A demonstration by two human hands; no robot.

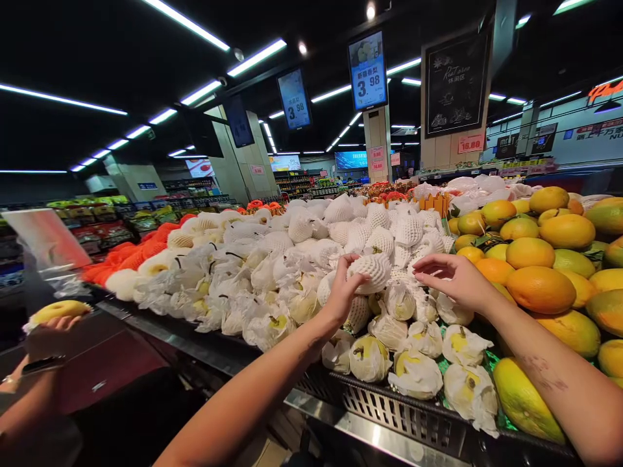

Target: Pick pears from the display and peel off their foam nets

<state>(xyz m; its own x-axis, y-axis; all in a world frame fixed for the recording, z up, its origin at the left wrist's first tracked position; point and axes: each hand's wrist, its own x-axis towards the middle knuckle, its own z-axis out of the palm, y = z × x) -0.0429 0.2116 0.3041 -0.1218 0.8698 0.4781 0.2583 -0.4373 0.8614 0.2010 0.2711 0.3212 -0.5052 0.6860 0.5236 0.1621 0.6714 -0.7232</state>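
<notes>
My left hand (342, 292) is closed around a pear in a white foam net (372, 271), thumb and fingers on its left side. To the right of it hovers my right hand (452, 277), open, with fingers stretched toward the netted pear and nothing in them. Both hands are above a heap of more pears in foam nets (379, 243). Below them, along the front edge, lie several pears wrapped in thin white paper (370, 357), their greenish-yellow skin partly showing.
Orange-green mangoes (540, 288) are piled at the right. A black slotted basket (399, 412) edges the display. Red-netted fruit (136, 250) lies at the far left. Another person's hand (53, 334) holds a yellow fruit (61, 311) at lower left. Price screens (367, 71) hang overhead.
</notes>
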